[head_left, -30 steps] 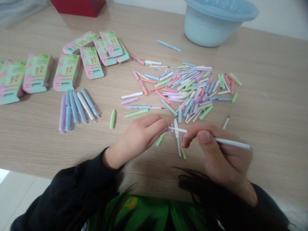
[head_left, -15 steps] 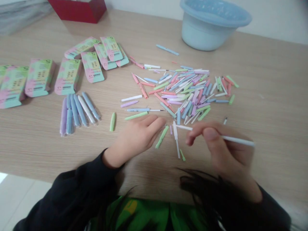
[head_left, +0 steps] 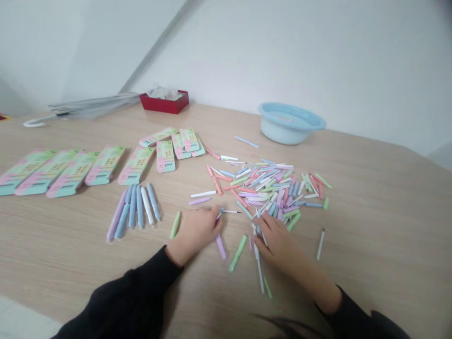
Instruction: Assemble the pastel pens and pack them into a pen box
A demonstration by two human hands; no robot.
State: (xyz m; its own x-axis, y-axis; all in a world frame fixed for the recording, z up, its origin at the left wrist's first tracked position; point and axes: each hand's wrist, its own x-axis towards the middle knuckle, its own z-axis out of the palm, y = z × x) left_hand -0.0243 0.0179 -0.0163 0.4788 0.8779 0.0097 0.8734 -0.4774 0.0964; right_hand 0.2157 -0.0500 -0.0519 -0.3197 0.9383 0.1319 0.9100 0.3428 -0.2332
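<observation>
My left hand [head_left: 195,230] rests on the table with its fingers curled. A purple pen barrel [head_left: 221,246] sticks out from under its thumb side, and its fingertips reach a blue pen part with a bare refill [head_left: 228,211]. My right hand [head_left: 278,241] lies flat with its fingers stretched onto the near edge of a pile of pastel pen parts [head_left: 271,188]. A white pen piece [head_left: 260,270] runs out from under that hand. A green barrel [head_left: 238,253] lies between the two hands.
Several assembled pens [head_left: 136,212] lie in a row at the left, above them flat pastel boxes [head_left: 70,172] and a fanned stack of boxes [head_left: 173,141]. A blue basin [head_left: 291,123] and a red box [head_left: 164,102] stand at the back. A loose green cap [head_left: 175,224] and a white refill [head_left: 320,244] lie apart.
The camera has tilted up, so the wall shows. My right hand has lost the white refill and dropped flat onto the pile's edge. My left hand has moved left; a purple barrel now shows under it.
</observation>
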